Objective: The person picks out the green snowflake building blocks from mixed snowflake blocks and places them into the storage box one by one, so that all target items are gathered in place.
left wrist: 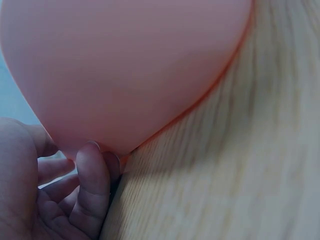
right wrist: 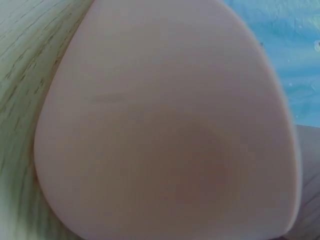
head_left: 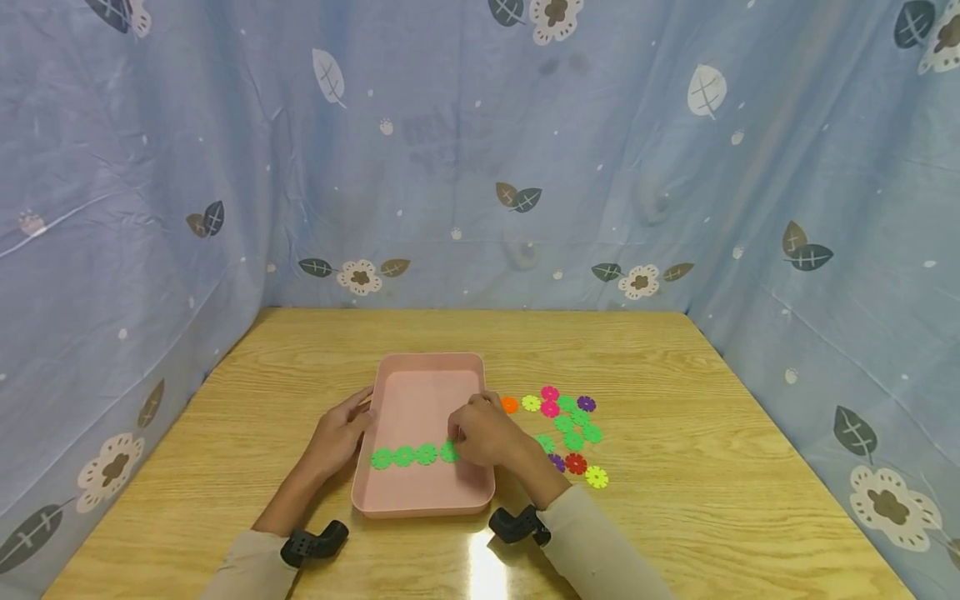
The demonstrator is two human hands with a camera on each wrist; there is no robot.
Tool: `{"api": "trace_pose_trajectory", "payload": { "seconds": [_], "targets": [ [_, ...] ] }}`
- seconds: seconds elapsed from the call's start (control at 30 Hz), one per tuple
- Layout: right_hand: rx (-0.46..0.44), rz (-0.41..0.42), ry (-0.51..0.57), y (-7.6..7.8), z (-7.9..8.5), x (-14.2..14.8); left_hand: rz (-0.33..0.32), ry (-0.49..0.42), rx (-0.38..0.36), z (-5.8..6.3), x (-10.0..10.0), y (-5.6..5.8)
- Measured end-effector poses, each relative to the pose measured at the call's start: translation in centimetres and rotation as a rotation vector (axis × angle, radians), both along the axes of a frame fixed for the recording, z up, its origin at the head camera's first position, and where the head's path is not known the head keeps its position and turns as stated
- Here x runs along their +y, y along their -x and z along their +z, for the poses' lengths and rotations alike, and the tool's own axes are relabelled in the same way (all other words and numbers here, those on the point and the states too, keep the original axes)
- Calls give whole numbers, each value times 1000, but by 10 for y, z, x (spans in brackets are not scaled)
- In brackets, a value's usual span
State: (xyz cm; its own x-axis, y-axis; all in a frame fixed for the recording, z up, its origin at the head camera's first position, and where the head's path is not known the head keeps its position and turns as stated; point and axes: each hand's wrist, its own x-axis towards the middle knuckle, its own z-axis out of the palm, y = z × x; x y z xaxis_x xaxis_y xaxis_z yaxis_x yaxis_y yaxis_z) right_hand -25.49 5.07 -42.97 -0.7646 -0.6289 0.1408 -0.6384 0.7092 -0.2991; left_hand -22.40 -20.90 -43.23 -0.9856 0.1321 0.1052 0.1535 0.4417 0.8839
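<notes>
A pink tray (head_left: 422, 500) lies on the wooden table, its outer wall (left wrist: 130, 70) filling much of the left wrist view. My left hand (head_left: 339, 437) grips its left side, fingers (left wrist: 92, 172) at the wall. Inside, several green flower-shaped discs (head_left: 404, 456) form a row across the near half. Over the right end of that row, my right hand (head_left: 483, 429) pinches a green flower-shaped disc (head_left: 448, 452), partly hidden by the curled fingers. The right wrist view shows mostly the tray wall (right wrist: 165, 110); the fingertips are hidden there.
Right of the tray lie loose flower-shaped discs: several green (head_left: 573, 441), an orange one (head_left: 510, 405), a red one (head_left: 576, 463), with pink (head_left: 550, 408), purple (head_left: 587, 403) and yellow (head_left: 597, 477) ones. A blue patterned curtain (head_left: 450, 150) encloses the table's back and sides.
</notes>
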Motion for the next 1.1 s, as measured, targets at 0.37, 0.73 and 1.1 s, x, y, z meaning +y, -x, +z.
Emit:
{"api": "trace_pose_trajectory", "payload": {
  "seconds": [0.37,0.73,1.1],
  "targets": [
    [18,3,-13,0,0,-1,-16,-29,-20,0,-1,-1],
    [21,10,-22,0,0,-2,18,-5,7,-32,-11,19],
    [-90,57,142,6,6,8,22,9,9,-33,-11,19]
  ]
}}
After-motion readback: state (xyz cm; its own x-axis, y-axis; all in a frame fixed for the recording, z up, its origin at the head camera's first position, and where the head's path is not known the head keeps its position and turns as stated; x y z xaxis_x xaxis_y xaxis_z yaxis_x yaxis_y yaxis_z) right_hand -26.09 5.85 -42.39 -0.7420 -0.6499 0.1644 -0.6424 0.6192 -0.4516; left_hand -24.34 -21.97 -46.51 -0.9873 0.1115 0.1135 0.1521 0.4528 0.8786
